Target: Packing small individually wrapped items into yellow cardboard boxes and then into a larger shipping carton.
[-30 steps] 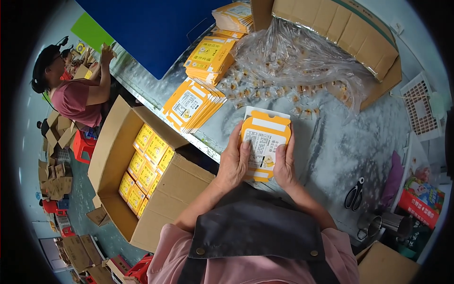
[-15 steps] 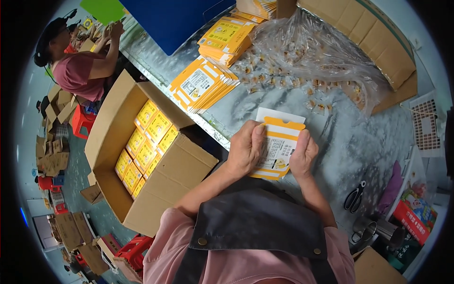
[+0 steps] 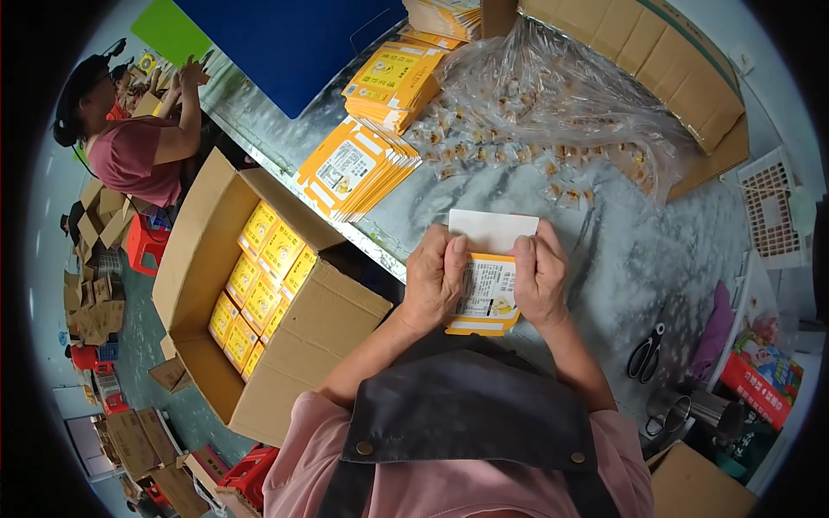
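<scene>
Boxes of yellow printed card (image 3: 262, 300) sit in rows inside an open brown cardboard carton (image 3: 315, 350). Next, a fanned stack of flat orange-and-white card sleeves (image 3: 352, 168) lies on the grey marbled surface (image 3: 604, 285). The person's left hand (image 3: 434, 274) has its fingers curled closed on the left side of a flattish orange-and-white printed card packet (image 3: 488, 289), held before the dark apron (image 3: 475, 406), its plain white flap uppermost. The right hand (image 3: 542, 276) grips the opposite side, its fingers likewise curled. Farther right lie black-handled scissors (image 3: 645, 356).
</scene>
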Motion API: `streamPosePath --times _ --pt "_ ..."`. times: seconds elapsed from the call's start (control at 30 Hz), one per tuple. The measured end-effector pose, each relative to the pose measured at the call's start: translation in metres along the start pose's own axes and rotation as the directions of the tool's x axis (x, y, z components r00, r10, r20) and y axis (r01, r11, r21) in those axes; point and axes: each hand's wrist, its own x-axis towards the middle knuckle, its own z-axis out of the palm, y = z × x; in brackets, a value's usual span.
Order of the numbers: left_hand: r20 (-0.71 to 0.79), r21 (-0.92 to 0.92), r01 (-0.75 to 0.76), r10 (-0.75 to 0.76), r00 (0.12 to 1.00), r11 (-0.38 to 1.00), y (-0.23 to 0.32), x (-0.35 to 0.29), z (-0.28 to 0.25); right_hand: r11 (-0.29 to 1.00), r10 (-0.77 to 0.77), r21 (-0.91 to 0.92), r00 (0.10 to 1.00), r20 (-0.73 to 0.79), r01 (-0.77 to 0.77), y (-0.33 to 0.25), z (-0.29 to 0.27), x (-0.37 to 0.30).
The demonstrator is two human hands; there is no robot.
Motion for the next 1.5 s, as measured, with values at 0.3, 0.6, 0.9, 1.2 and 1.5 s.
streamPosePath --times 0.3,0.6,0.9,1.2,1.5 --pt "0.046 0.094 -0.119 0.115 0.992 0.988 -0.011 -0.009 0.014 0.886 0.159 0.448 0.986 -0.049 -0.12 -0.001 0.021 -0.001" --pt "-0.042 -0.179 0.421 -0.435 0.9 0.889 -0.039 -0.013 -0.008 0.882 0.326 0.267 0.911 0.252 -0.389 0.051 0.013 -0.004" --pt "0.464 0.523 -0.325 0.057 0.884 0.788 -0.009 0.003 -0.035 0.852 0.016 -0.521 0.997 -0.07 -0.05 0.127 -0.042 0.042" --pt "0.776 0.472 -0.561 -0.019 0.63 0.68 -0.027 0.035 -0.005 0.834 -0.044 -0.533 0.98 0.196 0.144 0.113 -0.054 0.005" --pt "0.652 0.563 -0.421 -0.069 0.755 0.711 -0.015 0.013 -0.02 0.852 -0.066 -0.508 0.988 0.139 0.128 0.144 -0.004 0.099"
